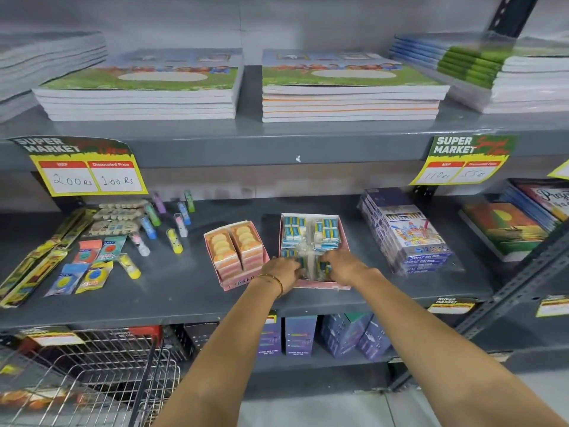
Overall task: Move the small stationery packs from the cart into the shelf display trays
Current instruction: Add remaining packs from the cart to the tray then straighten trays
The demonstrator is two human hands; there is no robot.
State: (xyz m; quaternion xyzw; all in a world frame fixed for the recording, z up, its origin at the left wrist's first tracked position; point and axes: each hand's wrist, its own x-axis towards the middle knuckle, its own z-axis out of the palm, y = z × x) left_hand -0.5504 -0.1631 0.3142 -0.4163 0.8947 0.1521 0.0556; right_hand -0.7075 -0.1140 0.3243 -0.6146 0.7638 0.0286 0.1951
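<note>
A pink display tray [311,284] stands on the middle shelf and holds clear-wrapped packs of blue-and-white erasers [310,232]. Both hands reach into its near end. My left hand [282,270] and my right hand [341,264] each grip a blue eraser pack [311,266] at the tray's front; the fingers hide much of it. Just left of it stands a second pink tray [236,280] full of orange eraser packs. The wire cart [101,377] is at the lower left, below the shelf edge.
Loose glue sticks [175,224], small colourful packets [92,266] and yellow packs lie on the shelf's left part. Colour-pencil boxes [406,232] lie right of the tray, books further right. Stacked notebooks [351,87] fill the shelf above; purple boxes [300,335] stand below.
</note>
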